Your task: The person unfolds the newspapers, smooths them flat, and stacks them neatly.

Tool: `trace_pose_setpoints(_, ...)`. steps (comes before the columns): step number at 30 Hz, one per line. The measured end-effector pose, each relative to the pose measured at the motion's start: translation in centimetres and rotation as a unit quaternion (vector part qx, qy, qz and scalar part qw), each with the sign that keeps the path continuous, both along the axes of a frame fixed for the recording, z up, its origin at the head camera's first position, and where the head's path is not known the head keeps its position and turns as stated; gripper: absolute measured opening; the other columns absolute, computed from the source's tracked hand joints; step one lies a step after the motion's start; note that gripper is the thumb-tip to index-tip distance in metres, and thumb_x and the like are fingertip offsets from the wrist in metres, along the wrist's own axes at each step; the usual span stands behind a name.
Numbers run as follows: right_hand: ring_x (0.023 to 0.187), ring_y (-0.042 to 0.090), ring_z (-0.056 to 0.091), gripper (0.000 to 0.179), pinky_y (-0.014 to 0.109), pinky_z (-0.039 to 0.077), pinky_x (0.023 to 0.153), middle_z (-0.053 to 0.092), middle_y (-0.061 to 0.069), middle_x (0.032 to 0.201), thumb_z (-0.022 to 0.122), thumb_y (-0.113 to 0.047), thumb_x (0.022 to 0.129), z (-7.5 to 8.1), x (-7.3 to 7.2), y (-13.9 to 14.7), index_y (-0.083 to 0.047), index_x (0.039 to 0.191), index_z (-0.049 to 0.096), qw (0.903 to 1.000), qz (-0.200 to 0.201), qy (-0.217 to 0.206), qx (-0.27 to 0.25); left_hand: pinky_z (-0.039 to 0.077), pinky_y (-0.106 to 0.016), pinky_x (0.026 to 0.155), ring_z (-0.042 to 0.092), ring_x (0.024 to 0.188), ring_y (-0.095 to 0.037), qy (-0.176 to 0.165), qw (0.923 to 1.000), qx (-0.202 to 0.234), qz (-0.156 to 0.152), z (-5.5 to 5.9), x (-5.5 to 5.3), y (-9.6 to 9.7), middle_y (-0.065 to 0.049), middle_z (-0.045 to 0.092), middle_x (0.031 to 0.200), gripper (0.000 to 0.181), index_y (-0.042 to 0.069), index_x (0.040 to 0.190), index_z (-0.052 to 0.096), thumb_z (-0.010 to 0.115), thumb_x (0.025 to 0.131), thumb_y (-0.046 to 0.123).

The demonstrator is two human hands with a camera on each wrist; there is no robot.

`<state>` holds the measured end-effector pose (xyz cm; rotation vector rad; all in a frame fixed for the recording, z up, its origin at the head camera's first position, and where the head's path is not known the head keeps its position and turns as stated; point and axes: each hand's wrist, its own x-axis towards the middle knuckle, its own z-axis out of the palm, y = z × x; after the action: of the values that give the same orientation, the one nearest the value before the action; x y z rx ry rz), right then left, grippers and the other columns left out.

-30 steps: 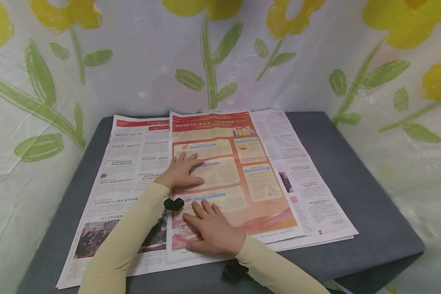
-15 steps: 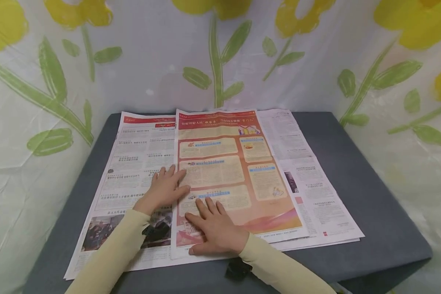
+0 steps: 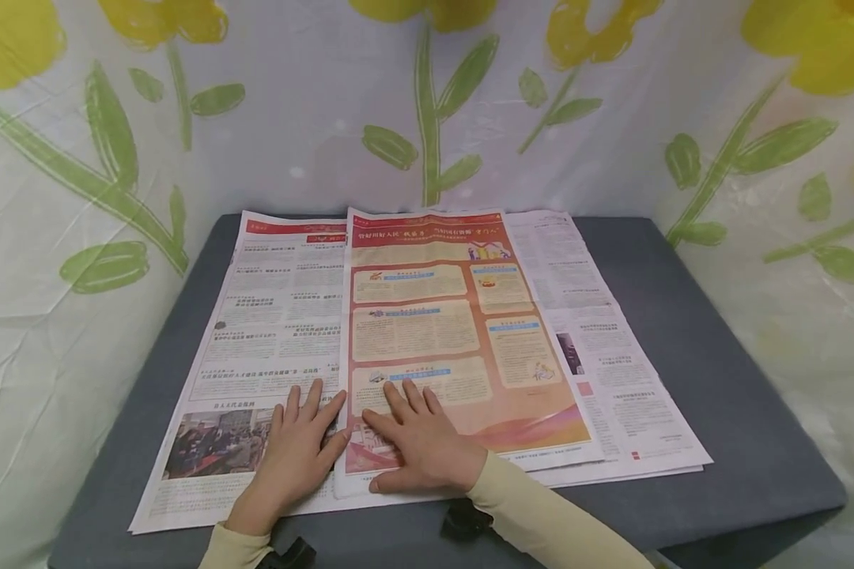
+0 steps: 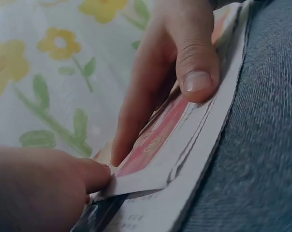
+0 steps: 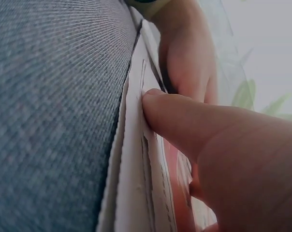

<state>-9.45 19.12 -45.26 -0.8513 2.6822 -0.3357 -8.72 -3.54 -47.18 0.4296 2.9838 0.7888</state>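
Note:
A red-and-orange newspaper page [image 3: 427, 332] lies on top of a wider spread newspaper [image 3: 277, 332] on a dark grey table. My right hand [image 3: 427, 442] rests flat on the lower left part of the red page, fingers spread. To its left, my left hand [image 3: 295, 450] lies with spread, straight fingers on the lower newspaper, its thumb right at the red page's left edge. In the left wrist view the left thumb [image 4: 95, 175] is at the page's edge, with the right hand [image 4: 170, 63] behind. The right wrist view shows the right thumb [image 5: 158, 104] over the layered paper edges.
Grey cloth [image 3: 726, 411] covers the table, whose front edge runs just below the newspapers. A white curtain [image 3: 292, 103] with yellow flowers and green leaves surrounds the back and sides. Dark wrist cameras [image 3: 466, 519] are strapped under the sleeves.
My left hand has slid back toward me and off the red page, onto the lower newspaper at its left. The right hand has stayed in place. The head view has shifted slightly.

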Motion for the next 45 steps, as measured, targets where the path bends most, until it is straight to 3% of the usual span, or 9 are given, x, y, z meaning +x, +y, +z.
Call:
trace_pose_setpoints(9, 0.160, 0.039, 0.008, 0.085, 0.061, 0.013, 0.127, 0.013, 0.011, 0.173, 0.064, -0.066, 0.089, 0.0, 0.1, -0.1, -0.032, 0.161, 0.033, 0.9999, 0.000, 0.000, -0.015, 0.010, -0.074, 0.118, 0.016, 0.153, -0.056, 0.017, 0.9988, 0.031, 0.034, -0.9, 0.6, 0.2, -0.026, 0.032, 0.163, 0.052, 0.006, 0.151, 0.050, 0.057, 0.103, 0.026)
trace_pose_setpoints(18, 0.158, 0.040, 0.019, 0.066, 0.062, 0.021, 0.125, 0.025, 0.011, 0.170, 0.064, -0.047, 0.097, 0.0, -0.3, -0.2, -0.027, 0.157, 0.043, 0.9986, -0.021, 0.015, -0.047, 0.008, -0.072, 0.120, 0.014, 0.153, -0.055, 0.011, 0.9985, 0.039, 0.037, -0.8, 0.4, 0.2, -0.025, 0.030, 0.164, 0.058, 0.000, 0.152, 0.045, 0.051, 0.105, 0.034)
trace_pose_setpoints(23, 0.152, 0.040, 0.035, 0.052, 0.063, 0.029, 0.121, 0.045, 0.009, 0.161, 0.063, -0.032, 0.100, 0.2, -0.6, -0.2, -0.022, 0.150, 0.054, 0.9952, -0.038, 0.026, -0.087, 0.010, -0.073, 0.119, 0.016, 0.153, -0.056, 0.020, 0.9986, 0.039, 0.029, -0.8, 0.4, 0.1, -0.026, 0.032, 0.163, 0.054, 0.002, 0.150, 0.049, 0.050, 0.106, 0.034)
trace_pose_setpoints(26, 0.138, 0.033, 0.054, 0.045, 0.057, 0.042, 0.113, 0.064, 0.004, 0.143, 0.063, -0.024, 0.100, 0.5, -0.9, 0.0, -0.021, 0.144, 0.059, 0.9887, -0.049, 0.036, -0.137, 0.011, -0.074, 0.118, 0.017, 0.152, -0.057, 0.023, 0.9987, 0.038, 0.024, -0.9, 0.4, 0.1, -0.027, 0.032, 0.163, 0.058, 0.003, 0.151, 0.048, 0.054, 0.104, 0.035)
trace_pose_setpoints(29, 0.110, 0.020, 0.066, 0.042, 0.039, 0.053, 0.095, 0.072, -0.001, 0.127, 0.063, -0.017, 0.100, 1.0, -1.0, 0.4, -0.020, 0.142, 0.062, 0.9784, -0.072, 0.032, -0.191, 0.013, -0.075, 0.117, 0.017, 0.152, -0.057, 0.028, 0.9989, 0.032, 0.018, -1.0, 0.4, 0.0, -0.027, 0.032, 0.163, 0.065, 0.005, 0.152, 0.048, 0.064, 0.097, 0.037)
trace_pose_setpoints(34, 0.077, 0.011, 0.058, 0.036, 0.021, 0.046, 0.064, 0.075, 0.006, 0.117, 0.060, -0.010, 0.101, 2.1, -1.2, 1.6, -0.012, 0.137, 0.066, 0.9481, -0.138, 0.000, -0.286, 0.014, -0.076, 0.116, 0.017, 0.151, -0.058, 0.035, 0.9989, 0.027, 0.012, -1.2, 0.3, -0.1, -0.027, 0.031, 0.163, 0.073, 0.009, 0.153, 0.047, 0.073, 0.091, 0.035)
trace_pose_setpoints(40, 0.090, 0.020, 0.063, 0.038, 0.024, 0.050, 0.072, 0.071, 0.012, 0.128, 0.058, -0.006, 0.101, 3.8, -1.6, 3.9, -0.015, 0.137, 0.065, 0.8873, -0.214, -0.057, -0.405, 0.012, -0.076, 0.116, 0.016, 0.152, -0.058, 0.036, 0.9990, 0.026, 0.008, -1.1, 0.3, 0.0, -0.027, 0.030, 0.164, 0.064, 0.016, 0.152, 0.051, 0.071, 0.092, 0.032)
trace_pose_setpoints(42, 0.096, 0.023, 0.064, 0.036, 0.026, 0.052, 0.077, 0.070, 0.014, 0.129, 0.058, -0.004, 0.100, 4.5, -1.7, 4.9, -0.011, 0.135, 0.066, 0.8787, -0.222, -0.049, -0.420, 0.013, -0.076, 0.116, 0.016, 0.152, -0.058, 0.037, 0.9991, 0.019, 0.008, -1.1, 0.3, 0.0, -0.027, 0.029, 0.164, 0.061, 0.017, 0.150, 0.054, 0.071, 0.093, 0.031)
trace_pose_setpoints(45, 0.091, 0.020, 0.062, 0.032, 0.024, 0.052, 0.074, 0.071, 0.020, 0.120, 0.059, 0.000, 0.097, 5.5, -1.9, 6.7, -0.002, 0.128, 0.067, 0.8761, -0.225, -0.014, -0.426, 0.013, -0.076, 0.116, 0.015, 0.152, -0.058, 0.034, 0.9993, 0.013, 0.008, -1.0, 0.3, 0.1, -0.028, 0.028, 0.165, 0.058, 0.018, 0.148, 0.056, 0.070, 0.093, 0.030)
